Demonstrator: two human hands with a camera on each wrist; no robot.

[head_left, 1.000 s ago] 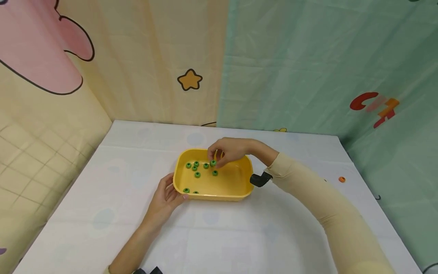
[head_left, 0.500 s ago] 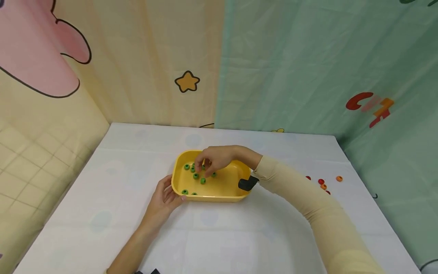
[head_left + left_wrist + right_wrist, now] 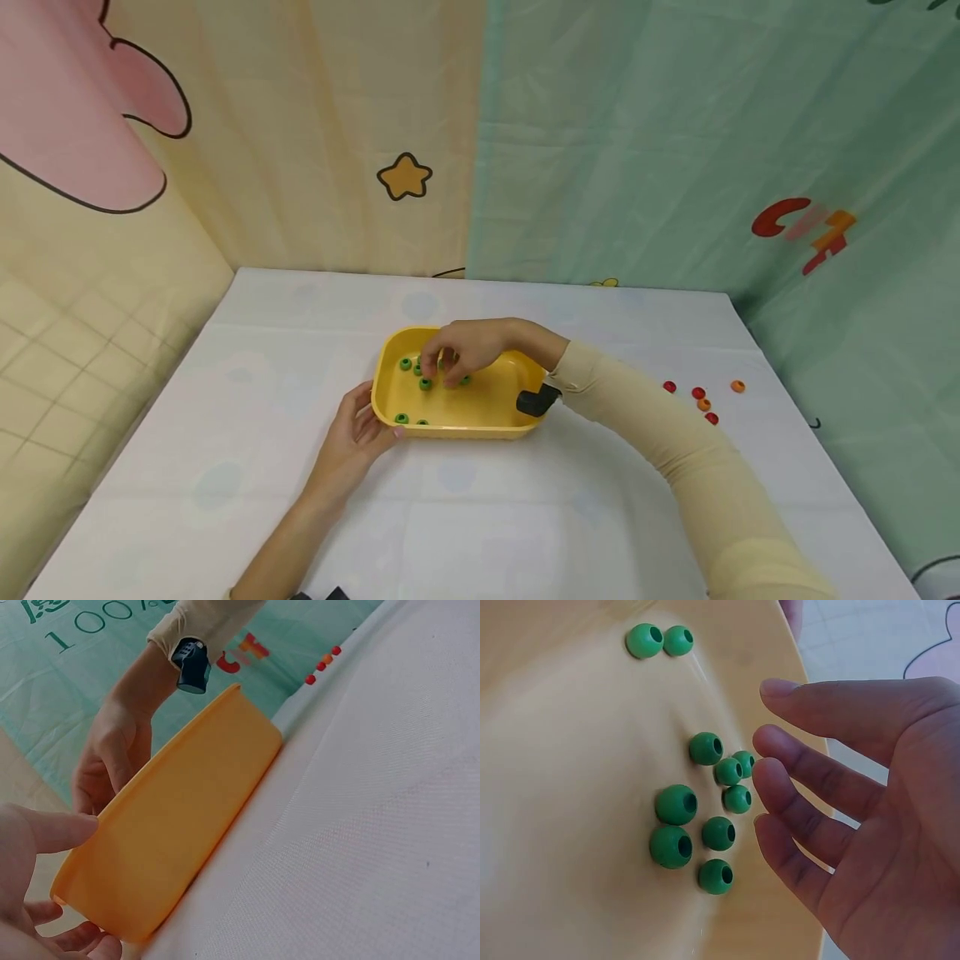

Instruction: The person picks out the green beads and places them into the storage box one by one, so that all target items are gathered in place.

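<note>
A yellow plastic tray (image 3: 480,408) stands on the table, with several green beads (image 3: 425,384) inside, each with a hole. My left hand (image 3: 362,427) grips the tray's near left corner. In the left wrist view its thumb lies on the rim and the fingers bend against the outer wall. My right hand (image 3: 467,348) hovers over the tray's left half and partly covers some beads in the head view. Seen from the right wrist, its fingers (image 3: 795,787) are spread, slightly bent, holding nothing. The beads (image 3: 676,805) lie on the tray floor just beyond the fingertips.
Several red beads (image 3: 699,392) and orange beads (image 3: 738,387) lie loose on the white tablecloth (image 3: 480,533) to the right, beyond the sleeve (image 3: 637,400). Curtains (image 3: 600,142) hang along the table's back and sides.
My right hand has let go of a green bead and moved left over the tray. The red beads have come out from behind the sleeve. My left hand stays at the corner.
</note>
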